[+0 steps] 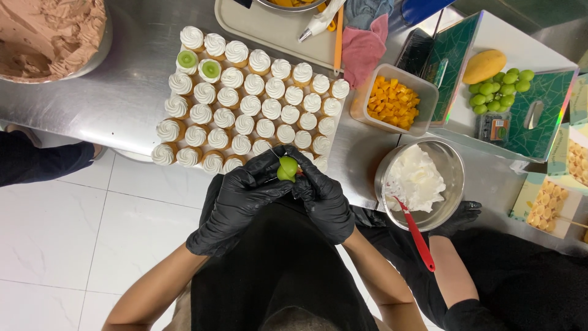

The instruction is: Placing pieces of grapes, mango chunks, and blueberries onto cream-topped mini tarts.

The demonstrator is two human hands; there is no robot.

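Close below us, our left hand (236, 202) and right hand (321, 202), in black gloves, have their grip clamped together on a small round green grape (287, 168), too round to show a long axis. Beyond, on the steel table (122, 92), cream-swirled cupcakes (245, 107): two carry grape halves, the rest remain bare.
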